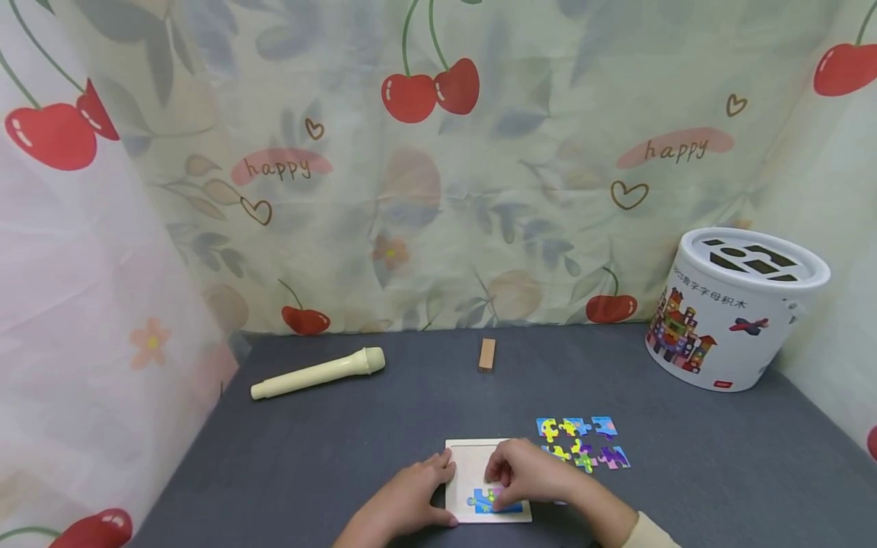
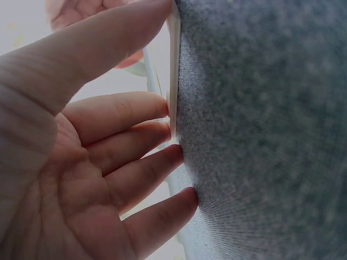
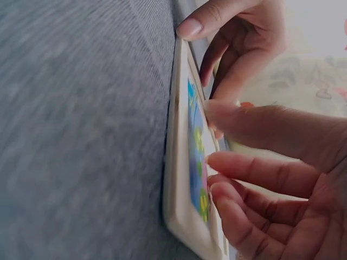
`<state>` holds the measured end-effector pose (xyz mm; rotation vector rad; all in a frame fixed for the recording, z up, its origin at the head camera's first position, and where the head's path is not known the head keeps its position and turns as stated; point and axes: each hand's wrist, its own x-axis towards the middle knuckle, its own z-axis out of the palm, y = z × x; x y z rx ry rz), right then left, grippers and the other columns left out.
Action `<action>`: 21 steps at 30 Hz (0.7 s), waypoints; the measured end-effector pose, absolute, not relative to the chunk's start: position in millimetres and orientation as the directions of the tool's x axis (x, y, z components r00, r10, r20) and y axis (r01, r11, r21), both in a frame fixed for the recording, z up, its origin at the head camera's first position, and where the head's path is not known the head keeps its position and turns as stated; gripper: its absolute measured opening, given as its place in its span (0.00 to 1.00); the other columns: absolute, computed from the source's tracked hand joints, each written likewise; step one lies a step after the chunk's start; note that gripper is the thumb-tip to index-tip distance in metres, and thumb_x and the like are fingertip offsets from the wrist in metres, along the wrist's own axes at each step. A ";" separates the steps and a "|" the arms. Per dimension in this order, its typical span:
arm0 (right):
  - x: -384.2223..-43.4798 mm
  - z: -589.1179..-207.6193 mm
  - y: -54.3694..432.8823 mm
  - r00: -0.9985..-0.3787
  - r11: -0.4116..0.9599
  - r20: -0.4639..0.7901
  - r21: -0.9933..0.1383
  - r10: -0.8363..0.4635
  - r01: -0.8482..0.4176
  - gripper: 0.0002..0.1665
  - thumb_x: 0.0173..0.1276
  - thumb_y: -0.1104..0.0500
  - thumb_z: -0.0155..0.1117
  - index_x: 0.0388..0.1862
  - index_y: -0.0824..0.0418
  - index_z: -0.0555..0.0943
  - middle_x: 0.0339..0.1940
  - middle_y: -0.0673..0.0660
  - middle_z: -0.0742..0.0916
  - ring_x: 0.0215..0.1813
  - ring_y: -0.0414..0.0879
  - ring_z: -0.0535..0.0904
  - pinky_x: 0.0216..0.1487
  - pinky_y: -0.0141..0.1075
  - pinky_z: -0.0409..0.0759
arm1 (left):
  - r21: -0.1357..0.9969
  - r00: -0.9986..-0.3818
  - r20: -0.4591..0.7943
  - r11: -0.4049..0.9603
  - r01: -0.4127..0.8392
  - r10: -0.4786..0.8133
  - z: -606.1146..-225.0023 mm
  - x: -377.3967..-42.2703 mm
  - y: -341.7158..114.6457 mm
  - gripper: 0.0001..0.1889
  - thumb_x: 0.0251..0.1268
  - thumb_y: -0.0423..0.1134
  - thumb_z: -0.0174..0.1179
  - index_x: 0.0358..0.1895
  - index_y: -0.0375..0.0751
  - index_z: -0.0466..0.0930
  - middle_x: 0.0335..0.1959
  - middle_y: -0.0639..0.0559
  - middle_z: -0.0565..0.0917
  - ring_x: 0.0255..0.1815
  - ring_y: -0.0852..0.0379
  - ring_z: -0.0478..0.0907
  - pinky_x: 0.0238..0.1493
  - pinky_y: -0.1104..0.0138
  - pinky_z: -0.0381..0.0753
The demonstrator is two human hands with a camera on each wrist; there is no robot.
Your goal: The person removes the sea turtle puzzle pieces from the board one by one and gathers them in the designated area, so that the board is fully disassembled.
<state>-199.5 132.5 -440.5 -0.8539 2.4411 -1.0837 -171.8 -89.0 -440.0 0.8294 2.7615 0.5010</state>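
Observation:
A pale wooden puzzle tray point(image 1: 469, 464) lies flat on the dark table. Several joined jigsaw pieces point(image 1: 483, 502), mostly blue with yellow and pink, cover part of its near side. My left hand point(image 1: 413, 495) rests at the tray's left edge, thumb near the close corner and fingers farther up, extended in the left wrist view. Over the pieces, my right hand point(image 1: 530, 473) touches them with bent fingers point(image 3: 238, 165); its thumb and index tip are apart, no lifted piece showing between them. The right hand hides part of the tray and pieces.
Loose jigsaw pieces point(image 1: 582, 445) lie right of the tray, partly behind the right hand. A cream toy microphone point(image 1: 318, 373) is at the back left, and a small wooden block point(image 1: 486, 355) at the back middle. A white lidded bucket point(image 1: 733, 312) stands back right, before a printed curtain point(image 1: 452, 190).

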 end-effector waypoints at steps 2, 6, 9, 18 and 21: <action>-199.3 -440.2 130.4 -0.763 0.543 -0.054 -0.735 -0.644 -0.406 0.13 0.42 0.63 0.77 0.26 0.64 0.82 0.19 0.48 0.79 0.22 0.29 0.69 0.25 0.24 0.71 | 0.386 -0.818 -0.106 0.781 0.491 0.566 -439.9 -172.1 -89.0 0.36 0.45 0.50 0.71 0.61 0.39 0.73 0.66 0.40 0.69 0.64 0.44 0.69 0.60 0.55 0.71; -199.1 -439.3 127.3 -0.762 0.553 -0.061 -0.725 -0.645 -0.411 0.13 0.42 0.65 0.76 0.25 0.64 0.80 0.18 0.49 0.78 0.22 0.29 0.68 0.25 0.24 0.70 | 0.397 -0.819 -0.105 0.779 0.485 0.564 -439.7 -172.6 -89.0 0.36 0.46 0.49 0.71 0.61 0.39 0.73 0.66 0.40 0.69 0.65 0.44 0.69 0.61 0.56 0.71; -197.1 -438.7 125.5 -0.760 0.554 -0.084 -0.736 -0.644 -0.389 0.15 0.43 0.65 0.76 0.27 0.64 0.78 0.19 0.49 0.77 0.22 0.30 0.68 0.25 0.25 0.70 | 0.397 -0.818 -0.094 0.775 0.492 0.567 -439.7 -172.5 -89.2 0.36 0.45 0.49 0.71 0.60 0.38 0.74 0.66 0.40 0.69 0.65 0.44 0.69 0.61 0.56 0.71; -192.7 -439.6 124.2 -0.767 0.550 -0.083 -0.746 -0.636 -0.376 0.14 0.42 0.66 0.77 0.25 0.64 0.78 0.18 0.51 0.78 0.21 0.31 0.68 0.24 0.25 0.69 | 0.400 -0.817 -0.110 0.778 0.485 0.566 -440.0 -173.0 -88.6 0.36 0.45 0.49 0.71 0.61 0.39 0.73 0.66 0.39 0.69 0.65 0.44 0.69 0.61 0.57 0.71; -192.2 -440.6 123.9 -0.767 0.550 -0.088 -0.748 -0.636 -0.371 0.13 0.43 0.66 0.76 0.24 0.64 0.79 0.18 0.50 0.78 0.21 0.30 0.68 0.24 0.25 0.70 | 0.403 -0.819 -0.130 0.785 0.471 0.559 -439.6 -173.3 -88.2 0.36 0.45 0.49 0.71 0.61 0.39 0.73 0.67 0.40 0.69 0.65 0.45 0.69 0.61 0.57 0.71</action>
